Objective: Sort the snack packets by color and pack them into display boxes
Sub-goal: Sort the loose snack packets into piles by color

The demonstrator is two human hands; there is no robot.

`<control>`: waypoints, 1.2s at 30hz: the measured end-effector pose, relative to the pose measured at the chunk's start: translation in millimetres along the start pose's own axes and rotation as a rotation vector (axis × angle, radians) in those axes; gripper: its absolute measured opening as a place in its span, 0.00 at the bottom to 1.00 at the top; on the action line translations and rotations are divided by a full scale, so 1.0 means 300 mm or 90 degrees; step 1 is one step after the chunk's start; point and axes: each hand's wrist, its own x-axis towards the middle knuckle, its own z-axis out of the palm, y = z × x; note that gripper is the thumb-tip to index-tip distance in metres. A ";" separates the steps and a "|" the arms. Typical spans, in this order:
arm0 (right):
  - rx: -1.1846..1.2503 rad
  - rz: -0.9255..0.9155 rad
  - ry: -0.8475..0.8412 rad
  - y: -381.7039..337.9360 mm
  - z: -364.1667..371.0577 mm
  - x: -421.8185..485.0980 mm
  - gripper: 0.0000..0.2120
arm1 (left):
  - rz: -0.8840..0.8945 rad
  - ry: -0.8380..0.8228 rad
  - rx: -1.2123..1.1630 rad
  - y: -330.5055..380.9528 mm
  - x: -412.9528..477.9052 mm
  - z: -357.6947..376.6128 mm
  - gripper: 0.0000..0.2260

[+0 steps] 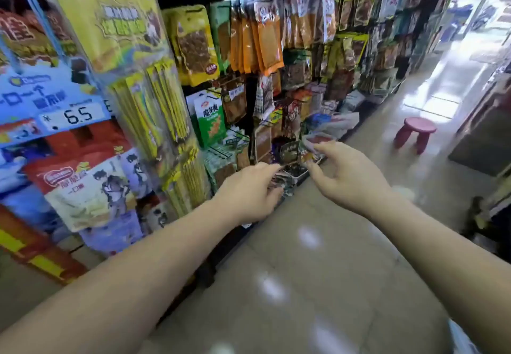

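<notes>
Both hands reach fwd to a low display box [297,172] at the foot of the snack rack [276,49], mid-scene. Left hand [249,190]: fingers curled, thumb under, gripping dark snack packets [279,183] at the box's near-left edge; pic is blurry there. Right hand [351,176]: fingers loosely spread, index and thumb tips either side of a small orange packet [307,157] just above the box; can't tell if it's pinched. Another dark packet [289,151] stands upright behind. Pink stool [416,132] far right on tiled floor [304,270]. Price tag "6.5" [74,115] near left.
</notes>
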 end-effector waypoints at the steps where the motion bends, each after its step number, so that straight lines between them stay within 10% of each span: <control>1: -0.006 0.011 -0.014 0.043 0.028 0.015 0.24 | -0.008 -0.018 -0.007 -0.005 0.030 0.041 0.26; 15: -0.020 0.257 -0.188 0.673 0.342 0.527 0.20 | -0.031 -0.124 -0.082 -0.160 0.921 0.501 0.21; 36: -0.093 0.339 -0.264 2.225 0.034 1.310 0.20 | -0.018 -0.179 -0.159 0.471 2.570 0.842 0.23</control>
